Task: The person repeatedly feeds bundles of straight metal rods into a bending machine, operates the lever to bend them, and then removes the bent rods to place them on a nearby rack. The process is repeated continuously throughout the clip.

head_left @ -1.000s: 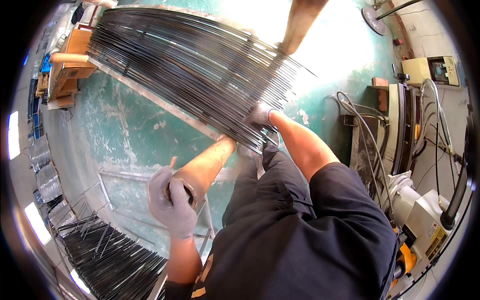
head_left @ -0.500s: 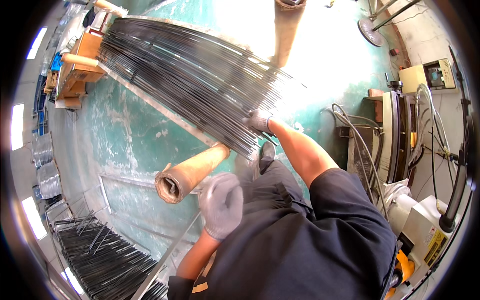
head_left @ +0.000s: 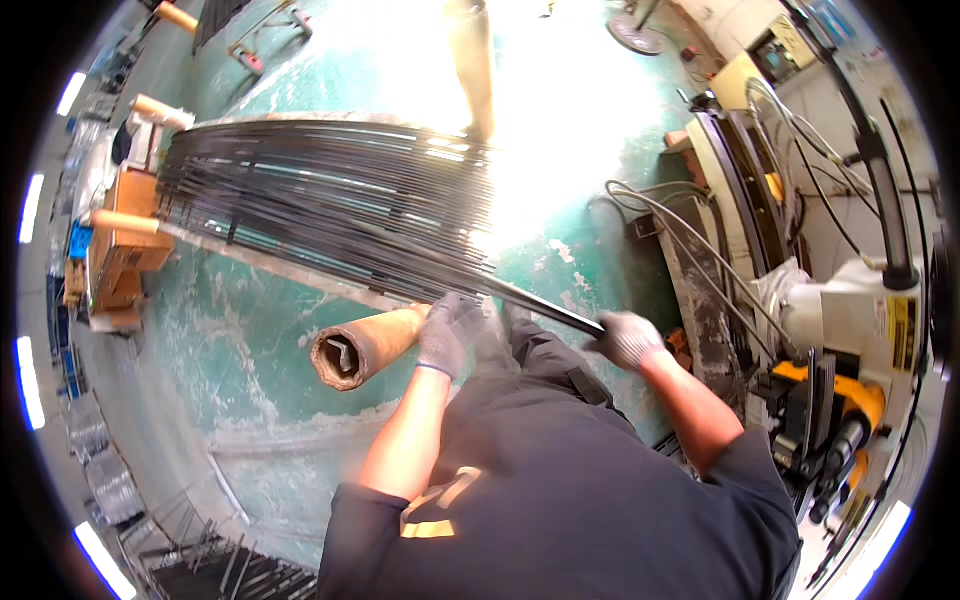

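Observation:
My right hand (head_left: 630, 340), in a grey-white knit glove, is closed round the near end of long black rods (head_left: 545, 308). They slant back to the left over the other rods; I cannot tell whether it is one rod or a few together. My left hand (head_left: 448, 332), gloved too, is at the near edge of the spread of dark rods (head_left: 330, 205), by the end of a brown cardboard tube (head_left: 372, 345). Motion blurs its fingers, and whether they grip anything does not show. The spread lies on a low rack, its far ends toward a wooden cabinet (head_left: 128, 240).
On the right stand a machine with a yellow-orange part (head_left: 855, 400) and hanging hoses (head_left: 690, 225). Another pile of dark rods (head_left: 230, 570) is at the lower left. A second upright tube (head_left: 472, 70) rises beyond the rack. The floor (head_left: 250, 350) is worn green.
My right hand has moved right and nearer, drawing the black rods out from the spread. My left hand has gone forward to the rods' near edge. The view has turned rightward.

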Demonstrator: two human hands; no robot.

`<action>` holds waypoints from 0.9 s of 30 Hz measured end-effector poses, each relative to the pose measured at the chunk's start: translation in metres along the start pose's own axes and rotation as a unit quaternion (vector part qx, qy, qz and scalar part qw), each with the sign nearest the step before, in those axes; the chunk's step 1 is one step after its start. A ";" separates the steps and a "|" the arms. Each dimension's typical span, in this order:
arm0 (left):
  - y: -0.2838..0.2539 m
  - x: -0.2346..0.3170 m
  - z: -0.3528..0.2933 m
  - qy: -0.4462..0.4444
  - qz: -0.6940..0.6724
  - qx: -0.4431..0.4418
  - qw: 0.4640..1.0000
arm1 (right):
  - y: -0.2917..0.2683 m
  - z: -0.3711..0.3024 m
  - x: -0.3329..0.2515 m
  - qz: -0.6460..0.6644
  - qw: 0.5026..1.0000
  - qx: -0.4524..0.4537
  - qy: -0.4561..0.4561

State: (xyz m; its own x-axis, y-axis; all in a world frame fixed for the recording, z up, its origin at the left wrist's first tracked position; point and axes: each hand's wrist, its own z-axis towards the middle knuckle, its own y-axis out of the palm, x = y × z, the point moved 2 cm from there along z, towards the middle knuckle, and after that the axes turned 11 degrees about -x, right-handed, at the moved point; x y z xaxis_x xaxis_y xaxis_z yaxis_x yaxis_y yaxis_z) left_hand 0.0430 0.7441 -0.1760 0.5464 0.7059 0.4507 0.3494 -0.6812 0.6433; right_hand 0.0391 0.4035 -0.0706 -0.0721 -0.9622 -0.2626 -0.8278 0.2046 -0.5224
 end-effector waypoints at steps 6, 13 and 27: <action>0.017 -0.031 -0.007 -0.062 -0.203 -0.012 0.977 | 0.138 -0.180 0.087 -0.064 0.939 0.313 0.123; 0.056 -0.090 -0.088 -0.083 0.091 -0.119 0.985 | 0.239 -0.275 0.165 -0.087 0.869 0.465 0.143; 0.320 -0.179 -0.168 -0.004 0.047 -0.360 0.932 | 0.427 -0.390 0.308 0.688 0.308 0.642 0.141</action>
State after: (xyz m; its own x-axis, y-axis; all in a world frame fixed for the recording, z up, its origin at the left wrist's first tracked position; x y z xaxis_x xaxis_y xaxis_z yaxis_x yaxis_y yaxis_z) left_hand -0.0706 0.4325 0.0529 0.5548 0.6465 0.5236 -0.3001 -0.4314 0.8508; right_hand -0.5537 0.1245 -0.0580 -0.0590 0.2546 -0.9652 0.9834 0.1813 -0.0123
